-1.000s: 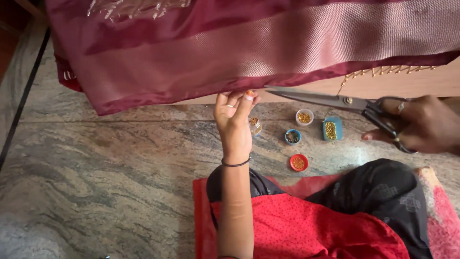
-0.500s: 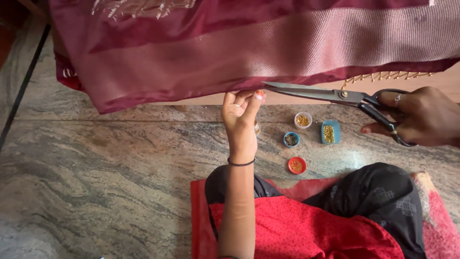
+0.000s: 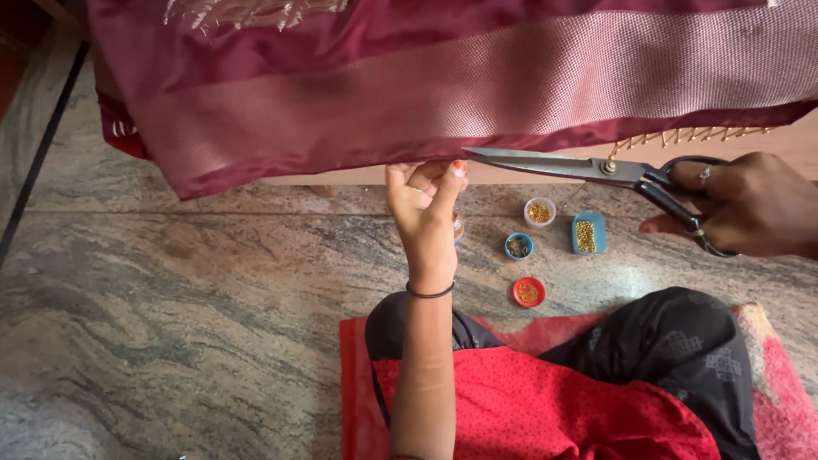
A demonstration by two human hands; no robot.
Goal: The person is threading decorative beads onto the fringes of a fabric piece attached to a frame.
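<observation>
Maroon silk cloth with a wide, paler woven band (image 3: 477, 81) fills the top of the head view, draped over a low wooden frame (image 3: 792, 140) whose pale edge shows at the right, with a row of gold tassels along it. The left hand (image 3: 424, 209) is raised to the cloth's lower hem, its fingers pinched closed on the hem edge; a thin dark bangle (image 3: 429, 293) circles the wrist. The right hand (image 3: 750, 209) grips the black loop handles of a pair of long steel scissors (image 3: 554, 163), fingers through the loops. The blades lie nearly horizontal, just under the hem, slightly parted, their tips close beside the left fingertips.

Below the scissors, on the grey veined stone floor (image 3: 170, 298), stand four small containers of beads: a white round cup (image 3: 539, 212), a light blue square tub (image 3: 588, 233), a blue round cup (image 3: 518, 246) and a red round cup (image 3: 528, 292). The person sits cross-legged on a red mat (image 3: 354, 392), in a red dotted top and black trousers.
</observation>
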